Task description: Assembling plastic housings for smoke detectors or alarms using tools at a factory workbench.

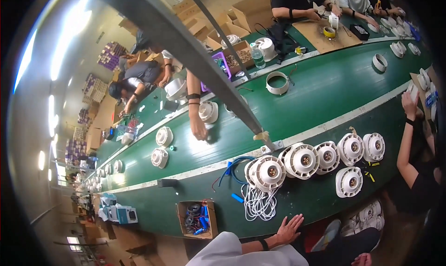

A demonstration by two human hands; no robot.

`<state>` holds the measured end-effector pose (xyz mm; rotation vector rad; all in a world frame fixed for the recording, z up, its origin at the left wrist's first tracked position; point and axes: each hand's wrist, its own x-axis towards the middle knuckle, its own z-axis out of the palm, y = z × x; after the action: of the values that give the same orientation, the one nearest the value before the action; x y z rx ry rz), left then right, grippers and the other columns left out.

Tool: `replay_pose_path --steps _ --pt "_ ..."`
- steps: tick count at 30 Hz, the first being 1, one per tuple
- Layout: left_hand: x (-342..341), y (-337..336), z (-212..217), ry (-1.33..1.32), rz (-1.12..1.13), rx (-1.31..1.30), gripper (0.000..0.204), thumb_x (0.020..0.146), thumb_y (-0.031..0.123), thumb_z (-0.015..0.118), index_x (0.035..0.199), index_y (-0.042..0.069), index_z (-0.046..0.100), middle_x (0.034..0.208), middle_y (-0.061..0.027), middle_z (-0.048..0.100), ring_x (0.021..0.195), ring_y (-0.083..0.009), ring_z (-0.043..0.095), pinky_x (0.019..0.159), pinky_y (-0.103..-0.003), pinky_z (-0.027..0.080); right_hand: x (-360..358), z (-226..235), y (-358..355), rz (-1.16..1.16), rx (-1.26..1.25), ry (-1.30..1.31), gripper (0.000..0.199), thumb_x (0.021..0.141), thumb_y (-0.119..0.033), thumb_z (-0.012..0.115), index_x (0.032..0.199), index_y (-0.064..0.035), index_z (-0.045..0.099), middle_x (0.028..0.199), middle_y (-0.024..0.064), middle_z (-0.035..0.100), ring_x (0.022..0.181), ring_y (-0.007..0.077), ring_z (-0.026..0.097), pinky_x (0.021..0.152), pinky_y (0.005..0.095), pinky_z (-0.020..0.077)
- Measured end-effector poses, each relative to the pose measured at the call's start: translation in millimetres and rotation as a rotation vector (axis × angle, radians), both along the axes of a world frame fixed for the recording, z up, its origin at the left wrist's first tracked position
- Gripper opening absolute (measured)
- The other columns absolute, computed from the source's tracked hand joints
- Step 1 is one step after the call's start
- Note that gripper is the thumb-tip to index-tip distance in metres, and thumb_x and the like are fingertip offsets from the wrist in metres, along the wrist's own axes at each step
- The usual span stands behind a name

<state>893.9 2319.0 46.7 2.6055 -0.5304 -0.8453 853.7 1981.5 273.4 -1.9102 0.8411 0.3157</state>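
My left hand (pixel 289 229) rests at the near edge of the green table, fingers stretched out and flat, holding nothing. Nearest to it are a bundle of white cables (pixel 259 204) and a blue cylinder (pixel 237 197). Low at the bottom edge, my right hand (pixel 362 260) shows only in part; its fingers are loosely bent apart, with nothing seen in them. Beyond my left hand stands a row of round white fan housings (pixel 305 160) with small brass-coloured pieces in their centres. One white housing (pixel 349 182) sits nearer, beside small yellow pieces (pixel 370 176).
A carton (pixel 197 218) of blue cylinders and wires stands left, with white-blue boxes (pixel 125 215) beyond. A green conveyor belt (pixel 325 98) carries white rings and housings. A grey metal post (pixel 195 56) slants across. Co-workers sit opposite and right; one hand (pixel 199 129) reaches over the belt.
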Motion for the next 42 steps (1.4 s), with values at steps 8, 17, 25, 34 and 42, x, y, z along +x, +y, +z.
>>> replay_pose_path --steps 8,17,25,34,42 --pt "-2 1 -4 -0.055 0.041 -0.062 0.080 0.088 0.038 0.055 0.149 0.008 0.014 0.157 -0.0053 0.010 0.143 -0.0197 0.014 0.111 -0.053 0.018 -37 -35 5 0.030 0.158 0.129 0.024 0.091 -0.023 0.055 0.096 -0.0014 0.062 0.092 0.0099 0.063 0.086 0.0203 0.060 0.077 0.0337 0.0479" --pt "3 7 -3 0.001 -0.010 -0.074 0.072 0.093 0.038 0.047 0.149 0.009 0.013 0.157 -0.0069 0.009 0.143 -0.0236 0.014 0.110 -0.056 0.018 -20 -146 33 0.138 0.177 0.202 0.028 0.086 -0.026 0.057 0.096 -0.0002 0.062 0.093 0.0129 0.063 0.086 0.0232 0.061 0.074 0.0371 0.0481" --pt "-8 49 9 0.363 0.081 -0.499 0.051 0.096 0.033 0.045 0.134 0.001 0.041 0.132 -0.0227 0.047 0.121 -0.0382 0.046 0.100 -0.043 0.039 42 -169 67 0.382 0.200 0.241 0.027 0.086 -0.026 0.057 0.096 -0.0012 0.063 0.092 0.0136 0.064 0.085 0.0231 0.062 0.071 0.0369 0.0491" --pt "-129 119 -37 0.598 0.909 -0.508 0.040 0.095 0.033 0.046 0.115 0.002 0.058 0.111 -0.0179 0.062 0.105 -0.0289 0.059 0.091 -0.037 0.045 125 -177 115 0.648 0.230 0.307 0.026 0.086 -0.025 0.057 0.096 -0.0023 0.064 0.092 0.0144 0.065 0.084 0.0230 0.064 0.068 0.0367 0.0502" --pt "-189 109 -6 0.849 0.372 -0.611 0.049 0.093 0.039 0.049 0.117 -0.003 0.058 0.109 -0.0186 0.064 0.105 -0.0286 0.058 0.092 -0.035 0.044 0 -187 27 0.242 0.208 0.678 0.025 0.085 -0.025 0.057 0.095 -0.0034 0.065 0.091 0.0151 0.066 0.083 0.0229 0.066 0.065 0.0365 0.0513"
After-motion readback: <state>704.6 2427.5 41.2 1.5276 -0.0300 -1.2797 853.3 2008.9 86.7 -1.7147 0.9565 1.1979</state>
